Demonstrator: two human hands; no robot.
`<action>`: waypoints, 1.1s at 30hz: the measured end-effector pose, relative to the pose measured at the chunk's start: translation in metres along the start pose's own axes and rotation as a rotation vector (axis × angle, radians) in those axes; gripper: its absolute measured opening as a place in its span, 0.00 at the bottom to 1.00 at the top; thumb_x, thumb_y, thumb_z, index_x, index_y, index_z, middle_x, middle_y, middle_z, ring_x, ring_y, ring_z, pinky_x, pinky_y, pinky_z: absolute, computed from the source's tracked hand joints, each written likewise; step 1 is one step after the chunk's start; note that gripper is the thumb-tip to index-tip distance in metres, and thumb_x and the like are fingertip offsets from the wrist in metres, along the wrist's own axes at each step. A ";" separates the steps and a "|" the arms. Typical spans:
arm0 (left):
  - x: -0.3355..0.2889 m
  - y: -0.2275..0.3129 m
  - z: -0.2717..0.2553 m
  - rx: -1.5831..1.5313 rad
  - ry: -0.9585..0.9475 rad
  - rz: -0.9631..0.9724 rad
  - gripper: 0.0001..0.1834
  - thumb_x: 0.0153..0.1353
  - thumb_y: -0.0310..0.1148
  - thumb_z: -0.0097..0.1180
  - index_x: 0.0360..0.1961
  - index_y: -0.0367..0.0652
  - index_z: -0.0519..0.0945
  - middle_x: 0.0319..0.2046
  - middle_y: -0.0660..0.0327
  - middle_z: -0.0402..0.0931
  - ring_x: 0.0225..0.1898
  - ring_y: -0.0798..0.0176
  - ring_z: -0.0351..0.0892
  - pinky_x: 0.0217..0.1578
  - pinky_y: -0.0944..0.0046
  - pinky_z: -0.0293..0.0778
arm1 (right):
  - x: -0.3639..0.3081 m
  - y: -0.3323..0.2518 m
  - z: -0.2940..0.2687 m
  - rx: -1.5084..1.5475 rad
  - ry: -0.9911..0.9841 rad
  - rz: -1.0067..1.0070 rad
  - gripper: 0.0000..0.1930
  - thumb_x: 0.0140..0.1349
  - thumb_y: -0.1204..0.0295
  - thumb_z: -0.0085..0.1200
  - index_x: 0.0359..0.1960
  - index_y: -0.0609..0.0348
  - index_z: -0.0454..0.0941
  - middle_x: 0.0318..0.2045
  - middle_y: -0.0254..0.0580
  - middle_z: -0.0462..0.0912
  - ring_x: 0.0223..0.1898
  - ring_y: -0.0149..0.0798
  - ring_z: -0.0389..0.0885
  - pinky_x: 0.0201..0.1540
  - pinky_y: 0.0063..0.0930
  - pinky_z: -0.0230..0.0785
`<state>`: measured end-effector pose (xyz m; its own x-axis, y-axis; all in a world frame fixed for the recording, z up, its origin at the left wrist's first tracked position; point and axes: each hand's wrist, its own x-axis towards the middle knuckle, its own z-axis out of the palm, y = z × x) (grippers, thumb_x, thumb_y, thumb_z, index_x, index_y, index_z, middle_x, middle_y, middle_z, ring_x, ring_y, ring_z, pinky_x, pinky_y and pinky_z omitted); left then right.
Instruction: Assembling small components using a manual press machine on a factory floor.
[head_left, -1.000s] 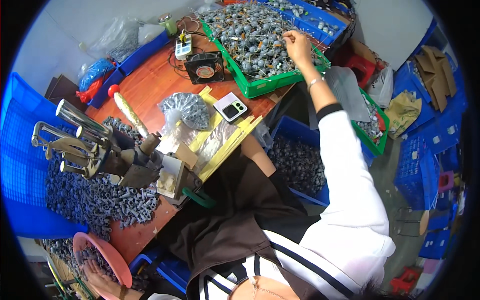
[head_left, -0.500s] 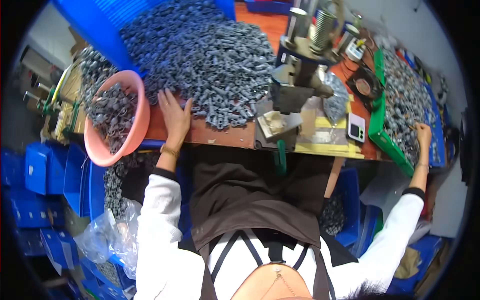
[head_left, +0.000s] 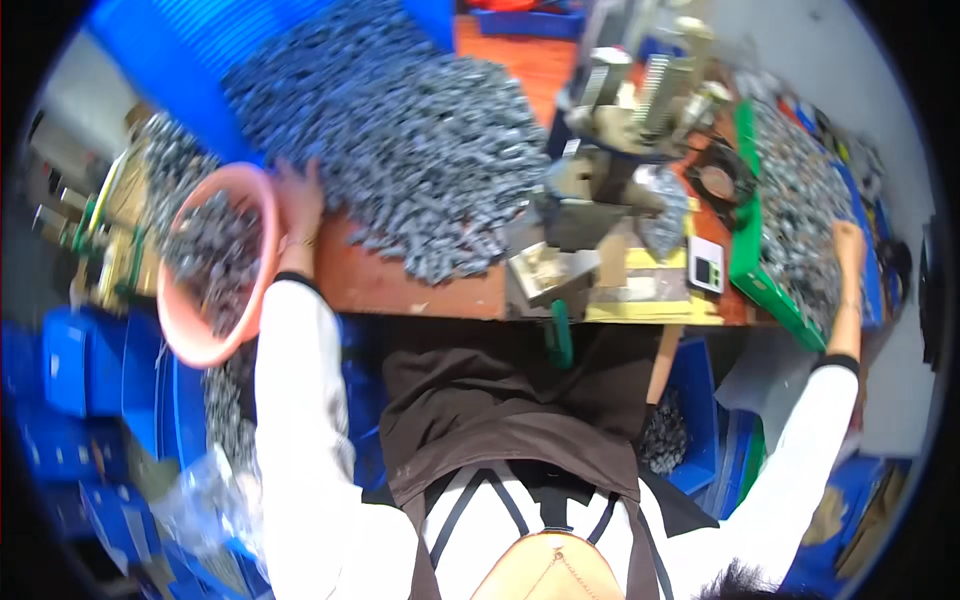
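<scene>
My left hand (head_left: 299, 203) is between the pink basin (head_left: 268, 215) and the left edge of a large heap of small grey parts (head_left: 430, 165). Its fingers look apart, though motion blurs them, and no part shows in its grasp. The basin is tilted and holds more grey parts (head_left: 215, 250). Far to the right, my right hand (head_left: 850, 245) is closed over a tray of mixed grey and brownish parts (head_left: 800, 215). Whatever its curled fingers hold is hidden.
A bench press (head_left: 590, 170) stands right of the heap, with a green handle (head_left: 560, 335) below. A phone-like white device (head_left: 706, 264) lies beside a black fan (head_left: 722, 180). A green tray wall (head_left: 745, 250) borders the right-hand parts. Blue bins (head_left: 85, 360) stack at lower left.
My left hand has moved left, from the heap's front edge to beside the pink basin. My right hand stays closed over the right-hand tray. The whole view has shifted slightly.
</scene>
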<state>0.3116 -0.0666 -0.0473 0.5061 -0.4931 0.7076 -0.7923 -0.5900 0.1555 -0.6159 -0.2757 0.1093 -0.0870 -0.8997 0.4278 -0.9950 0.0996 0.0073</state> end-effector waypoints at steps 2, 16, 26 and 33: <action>0.002 -0.021 0.024 0.300 -0.168 0.537 0.22 0.59 0.39 0.51 0.53 0.41 0.74 0.50 0.35 0.71 0.47 0.33 0.73 0.46 0.41 0.70 | 0.006 0.023 0.009 -0.275 -0.362 -0.052 0.19 0.51 0.53 0.56 0.25 0.60 0.83 0.29 0.56 0.82 0.31 0.51 0.81 0.34 0.42 0.71; -0.012 -0.009 0.024 -0.178 -0.222 -0.088 0.34 0.66 0.56 0.41 0.56 0.34 0.71 0.50 0.37 0.72 0.51 0.38 0.72 0.51 0.50 0.67 | 0.013 -0.038 -0.075 0.929 0.529 0.454 0.11 0.55 0.61 0.60 0.29 0.55 0.86 0.17 0.34 0.75 0.15 0.28 0.62 0.19 0.25 0.58; -0.033 -0.004 -0.013 -0.161 -0.263 0.037 0.33 0.67 0.52 0.40 0.58 0.30 0.66 0.56 0.36 0.66 0.58 0.38 0.64 0.59 0.52 0.60 | 0.017 -0.046 -0.076 0.480 0.430 0.352 0.11 0.57 0.59 0.55 0.29 0.47 0.86 0.22 0.43 0.83 0.22 0.44 0.80 0.29 0.35 0.74; -0.072 -0.024 -0.051 -0.258 -0.261 0.154 0.34 0.67 0.51 0.42 0.61 0.31 0.62 0.62 0.35 0.57 0.63 0.36 0.54 0.63 0.49 0.52 | 0.002 -0.055 -0.080 0.283 0.398 -0.059 0.11 0.58 0.60 0.54 0.29 0.47 0.86 0.23 0.43 0.83 0.21 0.42 0.79 0.25 0.35 0.71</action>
<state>0.2767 0.0161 -0.0669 0.4182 -0.7286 0.5424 -0.9083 -0.3334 0.2526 -0.5570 -0.2494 0.1825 -0.0595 -0.6623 0.7469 -0.9769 -0.1152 -0.1801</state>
